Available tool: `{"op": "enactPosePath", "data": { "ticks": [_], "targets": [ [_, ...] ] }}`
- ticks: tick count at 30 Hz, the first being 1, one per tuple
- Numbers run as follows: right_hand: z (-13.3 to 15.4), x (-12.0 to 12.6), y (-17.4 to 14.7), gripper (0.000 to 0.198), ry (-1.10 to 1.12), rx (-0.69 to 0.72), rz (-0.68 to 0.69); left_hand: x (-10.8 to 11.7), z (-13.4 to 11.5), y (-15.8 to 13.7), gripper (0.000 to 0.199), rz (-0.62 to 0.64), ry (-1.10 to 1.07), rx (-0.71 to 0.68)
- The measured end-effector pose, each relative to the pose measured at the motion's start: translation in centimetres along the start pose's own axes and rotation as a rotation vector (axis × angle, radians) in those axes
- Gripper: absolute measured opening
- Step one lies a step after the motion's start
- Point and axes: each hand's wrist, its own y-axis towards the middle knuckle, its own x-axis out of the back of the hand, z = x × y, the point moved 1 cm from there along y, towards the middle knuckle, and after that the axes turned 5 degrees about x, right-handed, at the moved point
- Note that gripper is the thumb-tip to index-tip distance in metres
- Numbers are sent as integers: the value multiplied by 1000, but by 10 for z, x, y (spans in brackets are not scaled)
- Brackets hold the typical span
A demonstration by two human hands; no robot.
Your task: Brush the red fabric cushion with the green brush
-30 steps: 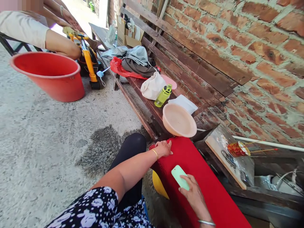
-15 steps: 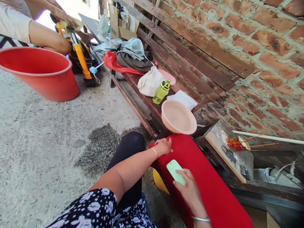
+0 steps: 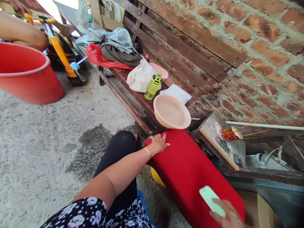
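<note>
A red cloth (image 3: 182,164) lies stretched over a long, narrow surface in front of me. My left hand (image 3: 158,143) presses on its far left corner, fingers spread, next to a bunched, textured red edge. Low on the right, my right hand (image 3: 226,213) grips a mint-green, rounded-oblong scrubbing brush (image 3: 212,200) from above, over the near part of the cloth. The underside of the brush is hidden. Just beyond the far end of the cloth stands a pale pink basin (image 3: 172,112).
On the wooden bench (image 3: 133,91) are a green bottle (image 3: 152,87), a white bag (image 3: 141,76) and folded clothes (image 3: 118,41). A red tub (image 3: 30,82) stands left, near another person's leg (image 3: 21,31). At right, a board (image 3: 220,139) holds a red can (image 3: 230,134) and scissors.
My right hand has slid the brush toward me and to the right along the cloth. The left hand stays at the far corner, its fingers more spread. The view has shifted slightly.
</note>
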Motion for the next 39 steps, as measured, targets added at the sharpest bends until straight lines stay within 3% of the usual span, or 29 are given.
{"op": "enactPosePath", "data": {
  "ticks": [2, 6, 9, 11, 13, 20, 23, 26, 30, 33, 36, 39],
  "targets": [
    [41, -5, 26, 45, 23, 99, -83, -4, 2, 0, 72, -7, -27, -2],
    [127, -26, 93, 44, 56, 226, -79, -14, 6, 5, 71, -73, 8, -35],
    [151, -40, 132, 45, 101, 246, -81, -18, 7, 9, 71, -94, 63, -44],
    [141, -45, 142, 46, 125, 231, -70, -18, 6, 10, 72, -92, 88, -48],
    [111, -42, 138, 47, 144, 189, -55, -16, 5, 10, 71, -95, 103, -44],
    [-72, 19, 46, 35, 69, -202, -88, -12, 4, 8, 72, -89, 89, -33],
    [-119, 33, 17, 27, 14, -321, -147, -14, 5, 10, 72, -90, 92, -36],
    [-105, 19, 21, 37, 80, -226, -175, -16, 6, 11, 73, -98, 107, -35],
    [-14, -16, 64, 48, 227, 96, -129, -16, 5, 9, 74, -136, 123, -42],
    [41, -35, 92, 51, 242, 201, -89, -14, 4, 8, 74, -137, 118, -47],
    [35, -38, 91, 51, 224, 189, -49, -12, 3, 6, 75, -124, 101, -39],
    [-23, -20, 59, 47, 166, 54, -42, -11, 1, 5, 75, -121, 89, -30]
  ]
}}
